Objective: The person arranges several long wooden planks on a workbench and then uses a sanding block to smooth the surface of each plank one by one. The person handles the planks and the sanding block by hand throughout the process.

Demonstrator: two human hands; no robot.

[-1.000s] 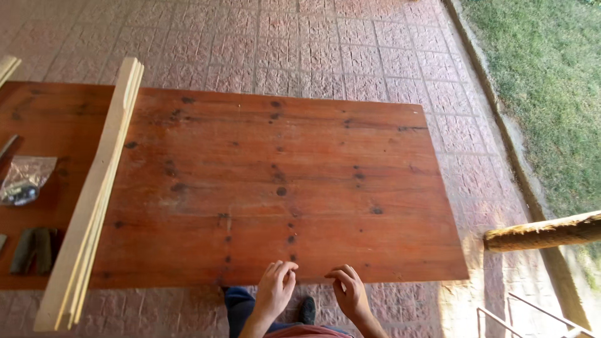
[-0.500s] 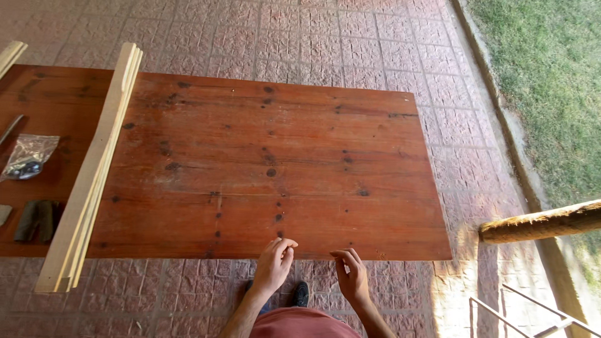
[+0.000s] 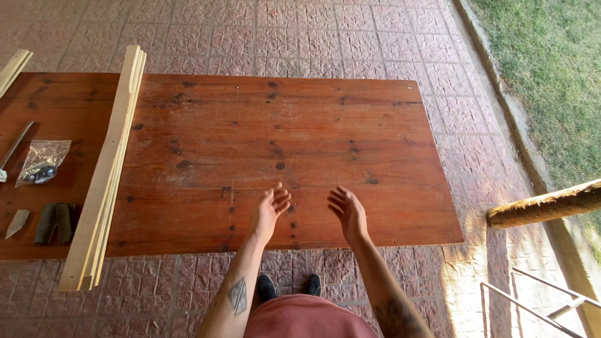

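My left hand (image 3: 272, 210) and my right hand (image 3: 347, 213) hover side by side over the near part of a reddish-brown wooden table (image 3: 313, 138). Both hands are open, fingers spread and slightly curled, palms turned toward each other, and neither holds anything. Knots and dark spots mark the tabletop around them. A stack of long pale wooden slats (image 3: 109, 169) lies lengthwise on the table well to the left of my left hand, its near end sticking out past the table's front edge.
Left of the slats lie a clear plastic bag of small parts (image 3: 41, 163), a dark folded object (image 3: 55, 222), a small pale wedge (image 3: 17, 222) and a thin tool (image 3: 15, 149). Brick paving surrounds the table; a log rail (image 3: 544, 203) and grass are at right.
Both hands rose from the table's front edge and moved forward over the tabletop, fingers opening. The view shifted closer to the table.
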